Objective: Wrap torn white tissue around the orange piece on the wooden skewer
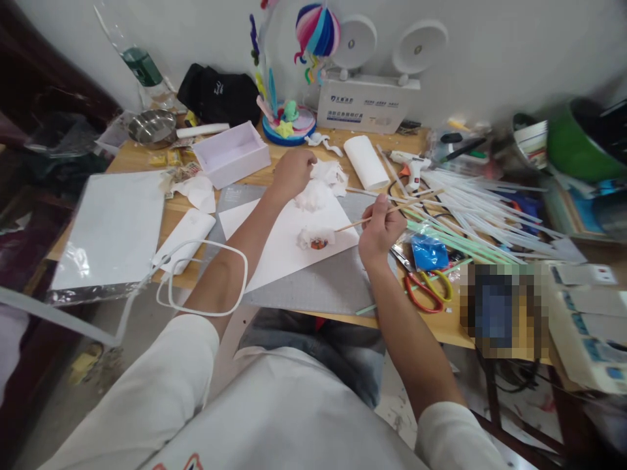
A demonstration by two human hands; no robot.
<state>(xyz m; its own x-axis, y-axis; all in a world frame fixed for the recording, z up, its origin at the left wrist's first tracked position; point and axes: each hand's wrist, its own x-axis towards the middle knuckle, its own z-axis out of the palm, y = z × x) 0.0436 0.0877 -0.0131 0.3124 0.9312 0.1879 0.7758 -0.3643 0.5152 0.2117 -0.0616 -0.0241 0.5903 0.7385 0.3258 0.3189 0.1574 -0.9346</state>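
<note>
At left edge of tabletop (453, 333): sleeved white sheets (110, 228), lying flat. Toward rear edge: pale lilac box (230, 163), upright, open-topped. At centre, toward front edge: white sheet (279, 261) on grey cutting mat (318, 287). Over rear part of sheet: left hand (294, 173), fingers bent inward, just beside loose white fluff (313, 196); contents of pinch, if any: cannot tell. Nearer front edge, on or just above sheet: white wad (309, 236) with orange-and-black patch (319, 243), at tip of thin stick (353, 226). Next rightward: right hand (382, 228), closed around stick, thumb uppermost. Toward right edge: glue gun (414, 168), scissors (413, 271) nearer front edge, white strips (470, 202) fanned out. Progress, as judged: wad apparently partly shaped, patch already in place; loose fluff apparently unused; joining of wad to stick unconfirmed.
</note>
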